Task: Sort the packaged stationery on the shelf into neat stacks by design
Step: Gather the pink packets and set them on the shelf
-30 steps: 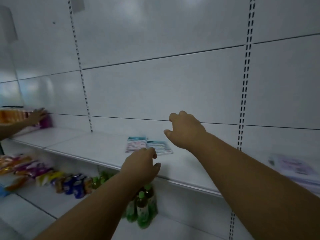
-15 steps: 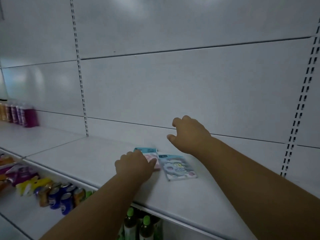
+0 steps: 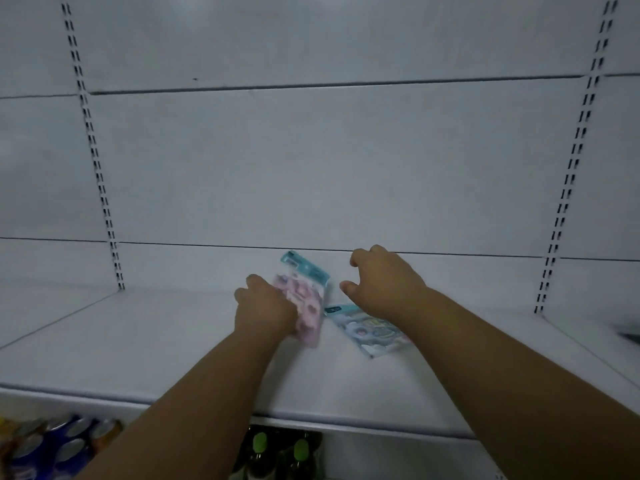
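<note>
Two packets are in play on the white shelf (image 3: 156, 355). The left hand (image 3: 265, 311) grips the pink packet (image 3: 306, 299), tilted up off the shelf; the right hand (image 3: 384, 282) hovers loosely curled, holding nothing, over the blue packet (image 3: 370, 336) lying flat. Sorting looks barely begun; next, each design needs its own spot. Cans (image 3: 52, 445) and bottles (image 3: 277, 452) fill the shelf below.

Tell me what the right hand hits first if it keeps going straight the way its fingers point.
The right hand points forward over the shelf. Probably the white back panel comes first; nothing else shows in that line, though depth is unclear.
</note>
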Motion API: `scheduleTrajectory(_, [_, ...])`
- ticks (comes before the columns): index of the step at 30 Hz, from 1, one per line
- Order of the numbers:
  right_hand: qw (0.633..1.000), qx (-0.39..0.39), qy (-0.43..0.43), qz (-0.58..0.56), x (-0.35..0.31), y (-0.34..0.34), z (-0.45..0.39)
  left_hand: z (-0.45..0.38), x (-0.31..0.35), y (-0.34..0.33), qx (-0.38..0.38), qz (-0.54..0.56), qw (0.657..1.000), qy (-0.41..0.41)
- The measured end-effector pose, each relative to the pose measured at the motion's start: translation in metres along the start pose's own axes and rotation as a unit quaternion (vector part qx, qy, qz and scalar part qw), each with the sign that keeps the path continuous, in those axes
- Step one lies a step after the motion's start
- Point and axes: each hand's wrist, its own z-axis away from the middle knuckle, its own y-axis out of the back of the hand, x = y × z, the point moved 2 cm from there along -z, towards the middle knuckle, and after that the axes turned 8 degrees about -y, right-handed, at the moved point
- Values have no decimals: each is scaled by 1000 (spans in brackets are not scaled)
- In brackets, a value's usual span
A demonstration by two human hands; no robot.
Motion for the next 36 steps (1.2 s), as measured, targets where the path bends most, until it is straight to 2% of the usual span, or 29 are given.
scheduleTrajectory(2, [999, -19, -39, 11, 3, -10, 8, 1, -7, 9, 5, 141, 990, -10])
scheduleTrajectory(5, [989, -81, -105, 60, 12, -27, 21, 15, -9, 26, -17, 312, 949, -35])
scheduleTrajectory(9, [971, -185, -127, 81, 18, -48, 40, 29, -8, 42, -48, 376, 920, -97])
scheduleTrajectory(13, [964, -186, -181, 52, 15, -47, 40, 31, -3, 47, -96, 475, 870, -93])
scheduleTrajectory(16, [959, -219, -175, 28, 14, -45, 33, 34, -2, 47, -115, 496, 854, -105])
scheduleTrajectory(20, [966, -144, -214, 27, 21, -38, 33, 35, 4, 37, -133, 513, 840, -113])
scheduleTrajectory(24, [958, -76, -258, -99, 44, -21, 39, 37, 18, 14, -163, 530, 824, -115])
scheduleTrajectory(27, [931, 21, -298, -209, 76, 3, 56, 47, 37, -10, -206, 549, 803, -110])
scheduleTrajectory(30, [879, 79, -336, -330, 111, 35, 83, 69, 62, -39, -234, 566, 784, -105])
scheduleTrajectory(36, [852, 150, -339, -369, 195, 103, 151, 141, 132, -102, -298, 592, 741, -109])
